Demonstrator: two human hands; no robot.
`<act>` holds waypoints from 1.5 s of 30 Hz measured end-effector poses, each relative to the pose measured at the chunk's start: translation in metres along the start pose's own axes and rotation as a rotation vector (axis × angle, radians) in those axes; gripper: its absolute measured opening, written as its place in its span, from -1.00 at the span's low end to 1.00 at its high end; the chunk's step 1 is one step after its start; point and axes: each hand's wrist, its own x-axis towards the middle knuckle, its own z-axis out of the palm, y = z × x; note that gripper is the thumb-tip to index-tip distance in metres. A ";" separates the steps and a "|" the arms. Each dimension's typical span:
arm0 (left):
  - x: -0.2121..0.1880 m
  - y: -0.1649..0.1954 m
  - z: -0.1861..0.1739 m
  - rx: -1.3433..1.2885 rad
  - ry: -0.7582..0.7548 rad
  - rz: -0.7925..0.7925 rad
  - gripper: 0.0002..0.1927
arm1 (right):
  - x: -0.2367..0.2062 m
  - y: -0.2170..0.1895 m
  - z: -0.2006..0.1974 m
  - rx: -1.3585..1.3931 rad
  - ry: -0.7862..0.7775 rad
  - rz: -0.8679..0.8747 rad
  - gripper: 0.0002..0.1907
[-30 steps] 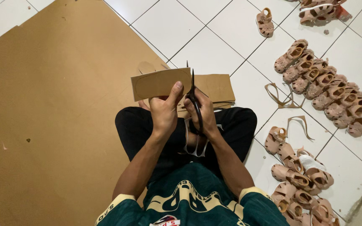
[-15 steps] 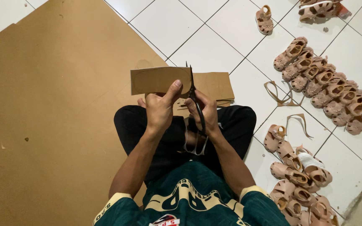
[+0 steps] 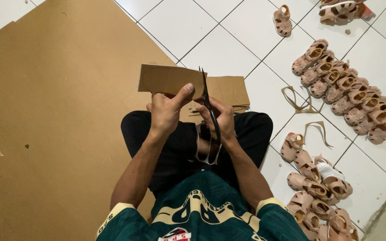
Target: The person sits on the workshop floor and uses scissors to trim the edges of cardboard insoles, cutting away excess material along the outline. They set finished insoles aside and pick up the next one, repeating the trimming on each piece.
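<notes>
My left hand point(image 3: 166, 109) grips a piece of brown cardboard point(image 3: 168, 80) and holds it up in front of me, thumb on top. My right hand point(image 3: 220, 118) is closed around the handles of black scissors point(image 3: 207, 100). Their blades point away from me and run along the right edge of the held piece. A second cardboard piece point(image 3: 228, 89) lies flat on the floor just beyond, partly hidden behind my hands. I sit cross-legged in black trousers and a green shirt.
A large brown cardboard sheet point(image 3: 54, 111) covers the white tiled floor to my left. Several small tan sandals point(image 3: 345, 89) lie in rows at the right, with more near my right knee point(image 3: 313, 178). Thin cardboard offcuts point(image 3: 298, 100) lie between them.
The scissors have advanced a little along the cardboard's edge, and the held piece has shifted slightly. Both hands keep their grips.
</notes>
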 end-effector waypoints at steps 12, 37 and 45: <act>0.018 -0.003 -0.016 -0.084 -0.125 -0.038 -0.76 | -0.005 0.003 -0.006 -0.067 -0.010 -0.028 -0.46; 0.003 -0.022 -0.004 0.035 0.034 0.143 -0.77 | 0.002 0.013 0.009 0.115 -0.021 -0.015 -0.31; 0.005 -0.005 -0.008 0.076 -0.070 0.106 -0.73 | -0.002 0.009 0.004 0.137 -0.021 -0.018 -0.37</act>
